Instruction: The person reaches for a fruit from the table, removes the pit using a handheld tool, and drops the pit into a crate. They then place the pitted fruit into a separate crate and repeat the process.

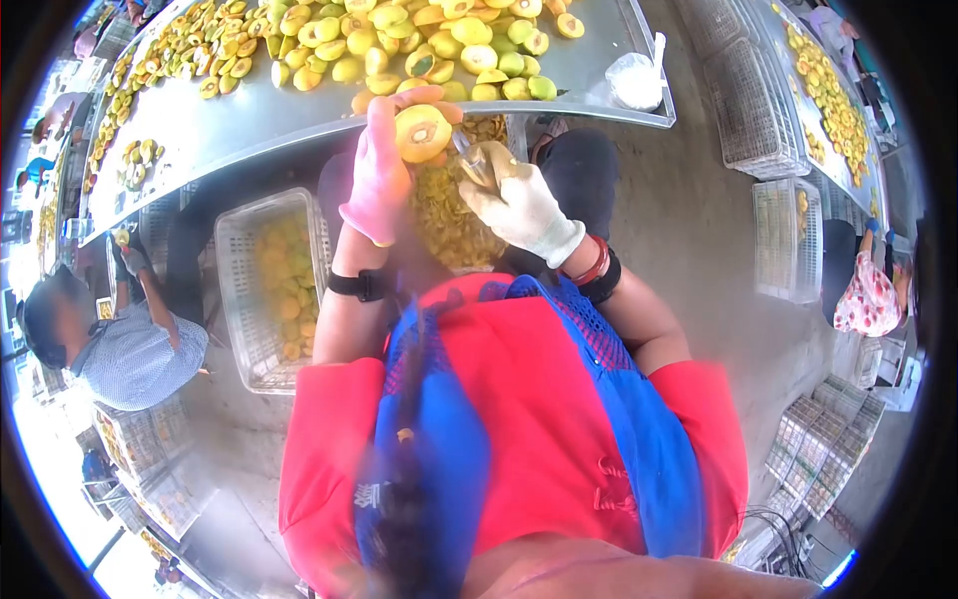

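My left hand [376,180], in a pink glove, is closed around a yellow peach half [423,134] just off the edge of the metal table [215,125]. The peach's cut face is turned up, with a brownish pit area in its middle. On the right, my right hand [519,205] wears a white glove with stained fingertips. Its fingers wrap a small metal tool [461,143], its tip close to the peach; the exact kind is hard to make out. Below both hands lies a mass of yellow fruit pieces [447,215] between my knees.
A pile of peach halves [399,45] covers the table's far side. Near its right corner sits a white plastic bag or cup [635,82]. At my left stands a white crate [230,299] holding peaches. Stacked crates [748,110] are at right. A co-worker [140,349] sits at left.
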Tool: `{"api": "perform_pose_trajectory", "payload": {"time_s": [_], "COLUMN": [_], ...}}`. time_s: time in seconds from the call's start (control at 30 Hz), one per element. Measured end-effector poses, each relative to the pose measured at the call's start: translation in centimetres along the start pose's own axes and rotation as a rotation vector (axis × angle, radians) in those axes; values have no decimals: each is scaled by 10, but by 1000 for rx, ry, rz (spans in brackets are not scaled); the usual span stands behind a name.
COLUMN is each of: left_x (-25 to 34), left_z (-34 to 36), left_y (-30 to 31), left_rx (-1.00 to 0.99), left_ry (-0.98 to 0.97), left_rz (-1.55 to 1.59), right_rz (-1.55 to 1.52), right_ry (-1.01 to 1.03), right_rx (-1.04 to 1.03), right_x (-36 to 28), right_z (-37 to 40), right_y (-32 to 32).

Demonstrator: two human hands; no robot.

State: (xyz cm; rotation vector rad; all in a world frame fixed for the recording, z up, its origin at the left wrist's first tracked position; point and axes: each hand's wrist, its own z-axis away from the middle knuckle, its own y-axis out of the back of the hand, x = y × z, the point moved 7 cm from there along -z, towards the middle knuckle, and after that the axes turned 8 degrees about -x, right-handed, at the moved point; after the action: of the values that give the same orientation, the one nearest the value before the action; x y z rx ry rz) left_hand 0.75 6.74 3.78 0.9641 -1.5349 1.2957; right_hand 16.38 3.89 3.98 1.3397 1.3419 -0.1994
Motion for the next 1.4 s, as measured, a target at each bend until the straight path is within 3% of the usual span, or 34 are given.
{"api": "perform_pose_trajectory", "payload": {"time_s": [0.17, 0.27, 0.5, 0.57, 0.7, 0.77, 1.0, 1.1, 1.2, 1.3, 1.4], "left_x": [18, 12, 12, 10, 15, 9, 12, 22, 20, 19, 15], "left_z": [9, 7, 5, 4, 3, 2, 1, 4, 0, 3, 5], "left_y": [-10, -8, -24, -22, -27, -27, -28, -30, -27, -26, -31], "left_rx": [53, 50, 68, 87, 140, 185, 267, 268, 212, 233, 289], "left_ry": [-89, -291, -241, -303, -349, -311, -259, -545, -453, -207, -183], "left_rz": [-219, -297, 46, -71, -217, -119, -102, -436, -332, -196, -110], "right_rz": [-117, -182, -367, -437, -231, -159, -218, -261, -213, -178, -195], "right_ry": [-62, -106, -265, -338, -210, -216, -160, -157, -198, -225, -194], "right_rx": [13, 0, -39, -65, 17, 19, -31, -34, -53, -65, -48], "right_x": [-2, -3, 4, 7, -1, -2, -4, -6, -5, -4, -1], "right_z": [-6, -10, -11, -12, -15, -15, -19, -22, -19, -16, -15], "right_y": [-1, -4, -17, -20, -14, -12, -11, -10, -11, -16, -15]}}
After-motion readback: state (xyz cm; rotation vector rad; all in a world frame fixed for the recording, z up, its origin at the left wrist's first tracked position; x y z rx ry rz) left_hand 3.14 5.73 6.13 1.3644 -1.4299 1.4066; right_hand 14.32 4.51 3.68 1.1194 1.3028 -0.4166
